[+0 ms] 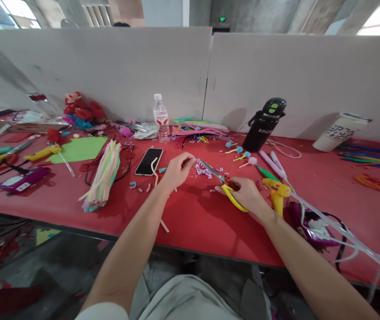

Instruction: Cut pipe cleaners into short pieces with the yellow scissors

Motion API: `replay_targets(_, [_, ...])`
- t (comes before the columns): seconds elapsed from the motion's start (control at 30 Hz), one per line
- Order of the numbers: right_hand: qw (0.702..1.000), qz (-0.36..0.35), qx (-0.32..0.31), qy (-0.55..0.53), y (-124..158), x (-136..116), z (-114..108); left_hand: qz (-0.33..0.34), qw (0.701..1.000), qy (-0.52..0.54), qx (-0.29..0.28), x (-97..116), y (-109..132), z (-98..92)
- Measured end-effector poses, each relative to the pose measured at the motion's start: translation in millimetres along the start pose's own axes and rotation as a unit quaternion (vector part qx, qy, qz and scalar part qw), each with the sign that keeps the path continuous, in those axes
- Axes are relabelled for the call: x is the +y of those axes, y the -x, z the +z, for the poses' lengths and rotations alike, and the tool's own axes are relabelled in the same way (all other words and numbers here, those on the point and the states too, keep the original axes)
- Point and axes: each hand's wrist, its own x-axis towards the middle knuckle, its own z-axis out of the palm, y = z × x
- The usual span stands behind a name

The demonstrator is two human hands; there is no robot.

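Observation:
My left hand point(179, 170) is closed in a pinch on what looks like a short end of lilac pipe cleaner, mostly hidden by the fingertips. Yellow-and-red-handled scissors point(214, 170) are held in my right hand point(247, 194), their blades pointing left to the pinching fingers. Just below the blades lies a small heap of cut lilac pieces point(204, 172) on the red table point(196, 222). A cream pipe cleaner point(165, 226) passes beneath my left forearm, its other end lying over the phone point(146, 162).
A pastel pipe-cleaner bundle point(105, 178) lies left, beyond it a plastic bottle point(162, 120). Small pompom-topped stems point(241, 156) sit before a black flask point(263, 126). A yellow glue gun point(278, 194) and purple box with cables point(313, 229) are close to my right forearm.

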Motion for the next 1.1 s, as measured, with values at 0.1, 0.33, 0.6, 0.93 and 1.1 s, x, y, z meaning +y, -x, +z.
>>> replay_targets(0.1, [1.000,0.000,-0.008,0.001,0.0,-0.7,-1.1,-0.001,1.000,-0.002,-0.002,0.4,0.1,0.0])
replay_targets(0.33, [1.000,0.004,-0.012,0.020,-0.5,-3.7,-2.4,0.002,1.000,-0.005,-0.004,1.0,0.1,-0.5])
replay_targets(0.6, [1.000,-0.013,-0.007,0.025,-2.0,-1.5,-1.9,0.002,1.000,-0.003,0.000,-1.6,-0.8,-0.6])
replay_targets(0.93, [1.000,-0.004,-0.003,0.001,1.6,-1.7,-1.5,0.006,1.000,0.005,-0.012,-0.2,-0.5,-2.0])
replay_targets(1.1, [1.000,0.000,-0.009,0.003,1.6,-2.2,-1.5,0.006,1.000,0.003,-0.012,1.1,-0.6,-2.4])
